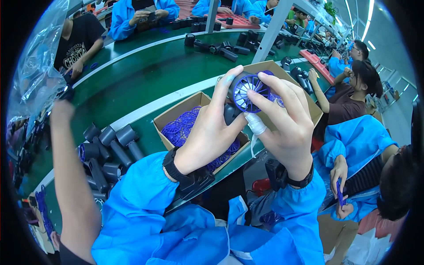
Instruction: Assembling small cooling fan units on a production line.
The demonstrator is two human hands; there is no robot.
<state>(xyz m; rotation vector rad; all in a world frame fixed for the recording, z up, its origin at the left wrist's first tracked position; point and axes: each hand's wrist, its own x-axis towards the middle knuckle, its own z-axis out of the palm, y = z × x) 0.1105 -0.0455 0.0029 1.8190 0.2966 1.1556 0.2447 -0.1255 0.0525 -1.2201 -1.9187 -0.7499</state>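
Observation:
In front of me, both hands are raised around a dark grey hair dryer housing (231,113), its round end turned up. My left hand (205,134) is closed on the housing, thumb and fingers on its left side. On that end sits a purple round grille (242,102) with thin spokes, and something white shows behind it. My right hand (285,117) grips the grille's rim and presses a finger on its middle; white tape wraps the thumb. Below my hands stands a cardboard box (161,134) holding many purple grilles (181,126).
Several dark dryer housings (119,145) lie left of the box on the green conveyor (145,79). Another cardboard box (316,115) stands behind my right hand. A bare arm (73,176) reaches in at left. A co-worker's hands (340,176) hold a purple part at right.

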